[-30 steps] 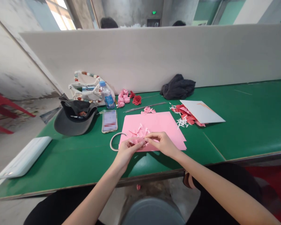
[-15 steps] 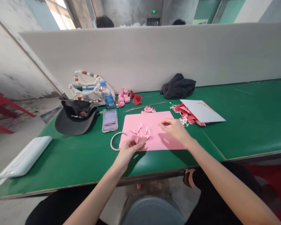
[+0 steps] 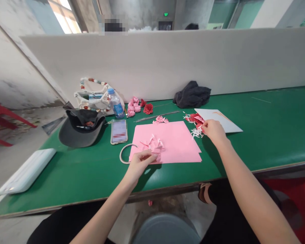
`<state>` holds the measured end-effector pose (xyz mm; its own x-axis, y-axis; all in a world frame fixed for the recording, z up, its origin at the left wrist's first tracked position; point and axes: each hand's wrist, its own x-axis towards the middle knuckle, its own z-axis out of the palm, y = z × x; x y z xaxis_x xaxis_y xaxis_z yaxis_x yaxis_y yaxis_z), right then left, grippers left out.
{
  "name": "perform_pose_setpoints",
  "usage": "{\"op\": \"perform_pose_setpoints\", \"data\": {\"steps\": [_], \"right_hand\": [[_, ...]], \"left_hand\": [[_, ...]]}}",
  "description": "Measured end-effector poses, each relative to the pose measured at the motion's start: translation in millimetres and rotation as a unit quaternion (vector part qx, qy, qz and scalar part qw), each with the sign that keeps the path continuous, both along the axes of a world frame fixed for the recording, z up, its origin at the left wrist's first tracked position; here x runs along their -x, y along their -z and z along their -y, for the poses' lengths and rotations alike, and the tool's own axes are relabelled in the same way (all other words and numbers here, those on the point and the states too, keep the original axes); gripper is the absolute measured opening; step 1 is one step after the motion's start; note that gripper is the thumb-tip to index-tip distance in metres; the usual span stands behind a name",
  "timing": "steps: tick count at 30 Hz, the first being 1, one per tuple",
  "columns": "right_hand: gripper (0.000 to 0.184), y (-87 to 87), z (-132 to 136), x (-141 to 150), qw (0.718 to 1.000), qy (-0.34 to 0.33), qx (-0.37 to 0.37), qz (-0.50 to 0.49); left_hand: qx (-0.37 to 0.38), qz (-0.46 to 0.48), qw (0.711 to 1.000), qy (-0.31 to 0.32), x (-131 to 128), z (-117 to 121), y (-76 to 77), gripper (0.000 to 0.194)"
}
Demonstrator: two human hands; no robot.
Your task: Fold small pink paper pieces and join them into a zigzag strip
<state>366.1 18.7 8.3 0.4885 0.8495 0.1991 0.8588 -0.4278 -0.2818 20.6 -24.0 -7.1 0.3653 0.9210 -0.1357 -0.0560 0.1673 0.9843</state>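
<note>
My right hand (image 3: 215, 132) is at the red paper scraps (image 3: 195, 119), and a small red piece seems pinched at its fingertips. White paper shreds (image 3: 197, 133) lie just left of it, beside a white card (image 3: 218, 119). My left hand (image 3: 139, 165) rests at the front edge of a pink paper sheet (image 3: 165, 142). Its fingertips are next to a loose heap of pink paper cutouts (image 3: 152, 145). Whether those fingers hold anything is hard to see.
Behind the sheet lie pink paper roses (image 3: 133, 106), a red paper rose (image 3: 148, 108), and thin wire stems (image 3: 157, 116). A black cap (image 3: 81, 128), blurred phone (image 3: 119, 131), water bottle (image 3: 116, 104), beaded bag (image 3: 91, 96), and dark cloth (image 3: 191, 95) sit on the green table (image 3: 264, 135).
My right hand has moved right, from above the pink sheet to the red scraps. My left hand has shifted slightly down, and the pink cutouts now lie on the sheet above it.
</note>
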Motion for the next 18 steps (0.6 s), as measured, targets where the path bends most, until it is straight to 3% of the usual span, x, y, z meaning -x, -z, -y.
{"op": "perform_pose_setpoints", "data": {"steps": [2,4,6,8,10,13,18], "right_hand": [[0.017,-1.5,-1,6,0.999,-0.014,-0.035,-0.037],[0.015,-4.6,1,23,0.984,-0.086,-0.094,-0.123],[0.019,-7.1,7,54,0.93,-0.223,-0.13,-0.263],[0.029,-6.8,17,92,0.845,-0.344,-0.084,-0.401],[0.032,-3.2,30,128,0.804,-0.388,-0.052,-0.447],[0.023,5.6,43,160,0.801,-0.39,-0.076,-0.448],[0.02,13.1,47,164,0.792,-0.384,-0.105,-0.463]], "left_hand": [[0.006,0.005,1.0,-0.007,1,-1,-0.2,0.025],[0.016,0.012,1.0,-0.02,1,-2,-0.7,0.03],[0.018,0.013,0.999,-0.028,0,-2,-1.7,0.033],[0.021,0.011,0.999,-0.028,0,-1,-2.8,0.032],[0.025,0.003,0.999,-0.023,-1,1,-3.4,0.032],[0.021,-0.003,1.0,-0.005,-2,2,-3.3,0.032],[-0.002,-0.015,1.0,0.016,-3,2,-3.3,0.027]]}}
